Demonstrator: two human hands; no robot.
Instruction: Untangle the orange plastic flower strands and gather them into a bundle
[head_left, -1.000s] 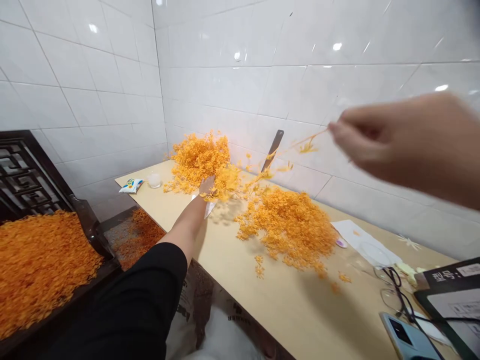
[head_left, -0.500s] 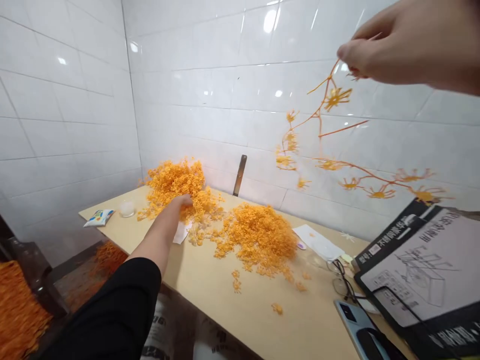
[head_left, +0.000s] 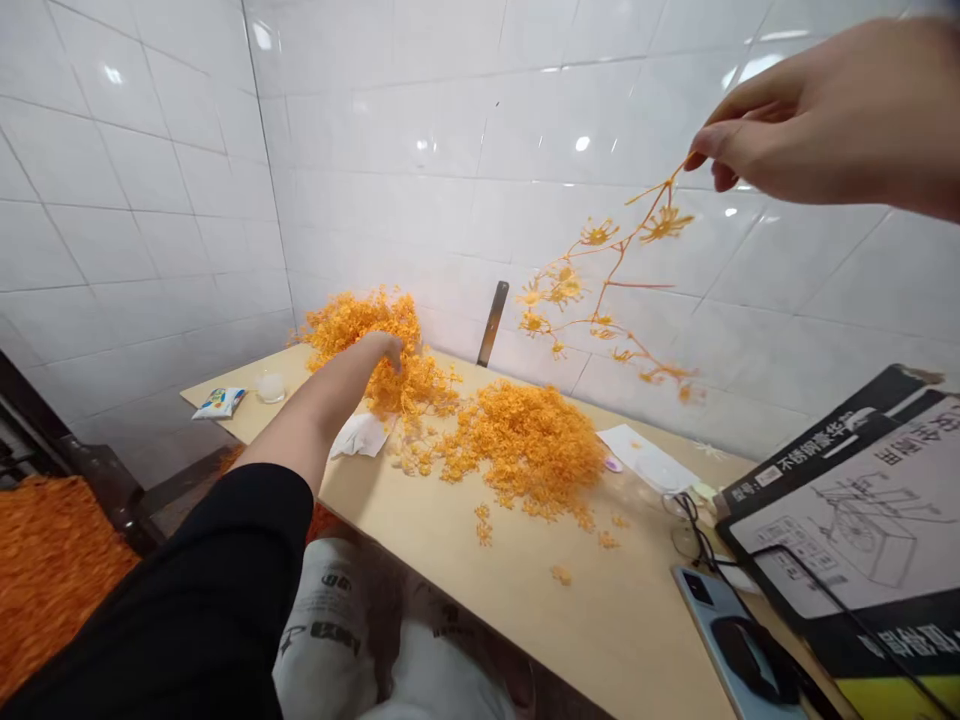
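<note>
My right hand (head_left: 817, 130), at the upper right, pinches the thin stem of an orange sprig (head_left: 619, 262) between thumb and fingertips. The sprig hangs in front of the tiled wall, with several small spidery flower heads on forked stems. My left hand (head_left: 386, 347) reaches over the tabletop into the tall left pile of orange sprigs (head_left: 360, 315); its fingers are mostly hidden there, so I cannot see what they grip. A second, lower pile of orange sprigs (head_left: 529, 445) lies to its right, with a few loose pieces in front.
On the table (head_left: 480, 590) are a white tissue (head_left: 360, 436), a small packet (head_left: 219, 403), a clear cup (head_left: 270, 386), white paper (head_left: 646, 460), glasses (head_left: 697, 540) and a phone (head_left: 705, 620). A printed box (head_left: 847, 520) leans at right. Orange material (head_left: 60, 580) fills the lower left.
The view has shifted. The sprig in my right hand has swung left and turned, its lower branch now hanging closer in. My left hand stays at the left pile, and more of the tissue shows.
</note>
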